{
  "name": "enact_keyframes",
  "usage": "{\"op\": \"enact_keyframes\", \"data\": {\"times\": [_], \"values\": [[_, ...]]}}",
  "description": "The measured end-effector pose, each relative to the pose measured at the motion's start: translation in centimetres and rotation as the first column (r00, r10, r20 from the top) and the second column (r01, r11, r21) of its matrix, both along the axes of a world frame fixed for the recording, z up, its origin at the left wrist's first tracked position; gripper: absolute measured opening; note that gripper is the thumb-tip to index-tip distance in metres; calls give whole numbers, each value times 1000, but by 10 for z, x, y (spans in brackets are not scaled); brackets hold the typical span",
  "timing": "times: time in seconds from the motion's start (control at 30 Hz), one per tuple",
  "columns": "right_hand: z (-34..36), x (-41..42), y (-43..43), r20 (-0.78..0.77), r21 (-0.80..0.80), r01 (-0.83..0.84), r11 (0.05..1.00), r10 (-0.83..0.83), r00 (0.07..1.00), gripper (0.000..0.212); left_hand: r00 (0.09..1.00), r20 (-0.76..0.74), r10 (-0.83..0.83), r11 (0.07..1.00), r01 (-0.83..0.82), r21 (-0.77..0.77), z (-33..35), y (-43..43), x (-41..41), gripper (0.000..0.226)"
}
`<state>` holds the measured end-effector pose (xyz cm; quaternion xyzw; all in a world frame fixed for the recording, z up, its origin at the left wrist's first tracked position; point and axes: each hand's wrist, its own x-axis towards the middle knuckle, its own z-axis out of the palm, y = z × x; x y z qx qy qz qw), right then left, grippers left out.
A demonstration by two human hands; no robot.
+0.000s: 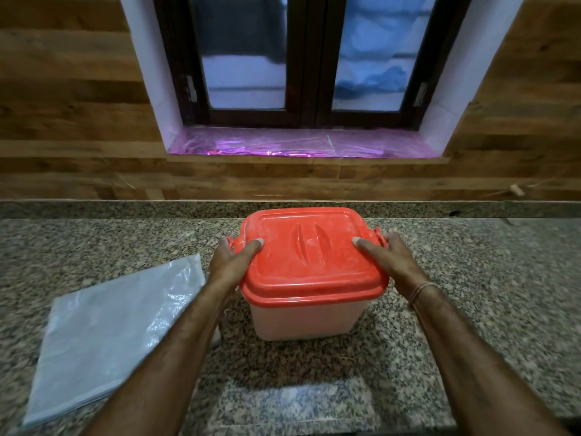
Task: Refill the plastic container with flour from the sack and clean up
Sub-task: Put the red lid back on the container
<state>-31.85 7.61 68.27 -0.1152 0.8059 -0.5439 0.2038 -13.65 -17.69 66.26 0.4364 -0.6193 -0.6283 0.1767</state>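
A translucent white plastic container stands on the granite counter, closed by a red lid dusted with flour. My left hand grips the lid's left side, thumb on top and fingers around the left handle. On the opposite side, my right hand holds the lid the same way, thumb resting on top. A flat, empty whitish woven sack lies on the counter to the left of the container, partly under my left forearm.
A wood-panelled wall rises behind the counter, with a dark-framed window and a pink foil-lined sill. The counter's front edge runs along the bottom of the view.
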Motion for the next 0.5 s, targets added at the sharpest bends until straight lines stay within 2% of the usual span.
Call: {"op": "enact_keyframes", "data": {"times": [0.07,0.13,0.2,0.27,0.4,0.47,0.5], "values": [[0,6,-4,-77,101,25,995,-17,997,58,999,32,-23,997,25,-68,2,1,2,93],[-2,11,-13,-220,301,34,953,35,975,53,995,92,-42,978,60,-202,5,9,1,79],[-1,14,-23,-325,482,85,872,89,941,55,966,252,-58,897,161,-411,9,17,-4,63],[0,16,-30,-387,568,126,813,129,913,57,933,358,-31,845,215,-489,12,22,-8,64],[-1,17,-31,-417,596,95,797,206,885,61,933,354,-64,863,230,-449,13,22,-7,69],[-1,13,-22,-371,490,64,870,141,918,65,955,292,-49,891,174,-420,10,21,-4,71],[-1,11,-17,-294,388,56,920,66,953,68,966,259,-25,911,129,-393,8,22,-3,71]]}}
